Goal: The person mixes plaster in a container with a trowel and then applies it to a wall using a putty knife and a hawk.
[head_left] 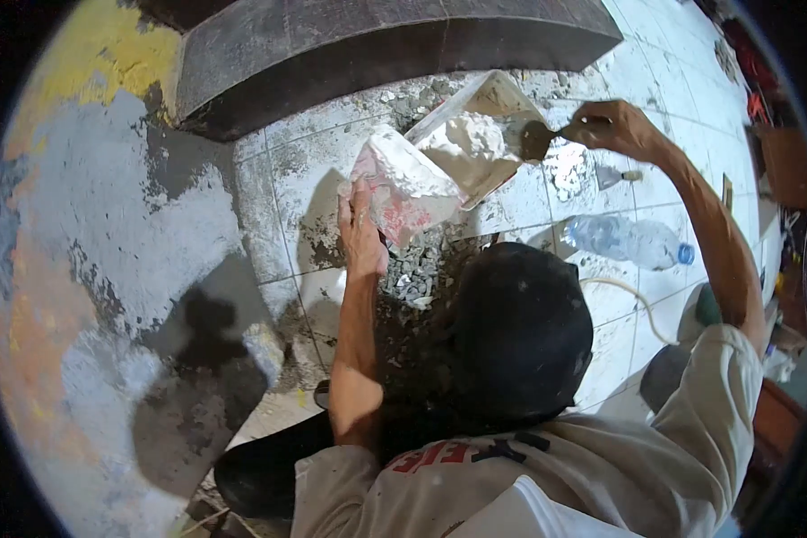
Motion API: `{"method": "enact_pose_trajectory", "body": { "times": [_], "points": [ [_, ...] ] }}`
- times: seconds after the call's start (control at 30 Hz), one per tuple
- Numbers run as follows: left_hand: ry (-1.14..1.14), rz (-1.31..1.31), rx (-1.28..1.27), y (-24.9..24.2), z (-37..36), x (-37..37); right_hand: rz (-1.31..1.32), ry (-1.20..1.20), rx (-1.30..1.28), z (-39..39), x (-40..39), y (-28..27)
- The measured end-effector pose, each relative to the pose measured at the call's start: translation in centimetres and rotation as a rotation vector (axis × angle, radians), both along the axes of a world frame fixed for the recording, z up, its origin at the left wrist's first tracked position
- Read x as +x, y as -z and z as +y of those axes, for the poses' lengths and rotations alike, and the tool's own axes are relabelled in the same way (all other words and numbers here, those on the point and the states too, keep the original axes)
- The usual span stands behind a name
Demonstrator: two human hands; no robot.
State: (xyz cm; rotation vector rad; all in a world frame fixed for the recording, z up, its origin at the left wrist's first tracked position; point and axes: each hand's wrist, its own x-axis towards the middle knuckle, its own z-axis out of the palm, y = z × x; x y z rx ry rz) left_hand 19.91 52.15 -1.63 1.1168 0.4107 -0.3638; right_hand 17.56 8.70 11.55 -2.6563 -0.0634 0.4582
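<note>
My left hand (362, 235) is wrapped round the side of a pink and white bag (403, 193) of white powder, tilted with its mouth against an open container (493, 90). A heap of white powder (471, 136) lies inside that container. From the right, my right hand (611, 130) grips the handle of a putty knife (536, 141), its dark blade at the container's right side. Part of the blade's edge is hard to make out against the powder.
Grey rubble (411, 273) lies on the tiles below the bag. To the right are a clear plastic bottle (628, 240), a second putty knife (615, 177) and a pale hose (637, 291). A dark ledge (394, 54) stands behind; a patchy wall (143, 242) rises left. A dark rounded form (522, 332) blocks the lower middle.
</note>
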Motion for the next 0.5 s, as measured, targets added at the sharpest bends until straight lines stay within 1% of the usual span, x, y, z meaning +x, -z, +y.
{"method": "enact_pose_trajectory", "body": {
  "times": [0.07, 0.1, 0.2, 0.23, 0.27, 0.3, 0.33, 0.37, 0.4, 0.47, 0.5],
  "points": [
    [0.043, 0.131, 0.158, -0.3, -0.9, -0.1, -0.031, 0.044, -0.047, 0.2, -1.3, -1.8],
    [0.015, 0.136, 0.142, -0.3, -1.5, -0.1, -0.089, 0.027, -0.057, 0.1, -2.1, -2.3],
    [0.240, 0.073, -0.002, -0.3, -3.3, 0.0, -0.236, 0.024, -0.008, 1.6, -3.6, -4.4],
    [0.196, 0.070, -0.080, -3.8, -4.7, -0.1, -0.313, -0.035, -0.015, 1.8, -3.9, -4.6],
    [0.182, 0.072, -0.091, -5.3, -5.5, -0.1, -0.398, -0.038, 0.011, 2.3, -4.3, -4.5],
    [0.178, 0.079, -0.181, -6.5, -6.1, 0.0, -0.456, -0.076, -0.015, 2.2, -4.4, -3.9],
    [0.181, 0.085, -0.269, -6.9, -6.6, 0.1, -0.515, -0.108, -0.041, 2.0, -4.6, -3.6],
    [0.205, 0.112, -0.370, -6.3, -6.6, 0.7, -0.527, -0.152, -0.098, 2.0, -4.6, -3.6],
    [0.206, 0.107, -0.373, -6.4, -7.0, 0.5, -0.532, -0.153, -0.102, 1.7, -4.7, -3.5],
    [0.141, 0.085, -0.397, -7.9, -7.3, 0.2, -0.473, -0.173, -0.036, 1.5, -4.7, -2.5],
    [0.135, 0.057, -0.468, -7.8, -7.4, 0.2, -0.443, -0.138, 0.010, 1.5, -4.7, -1.8]
  ]
}}
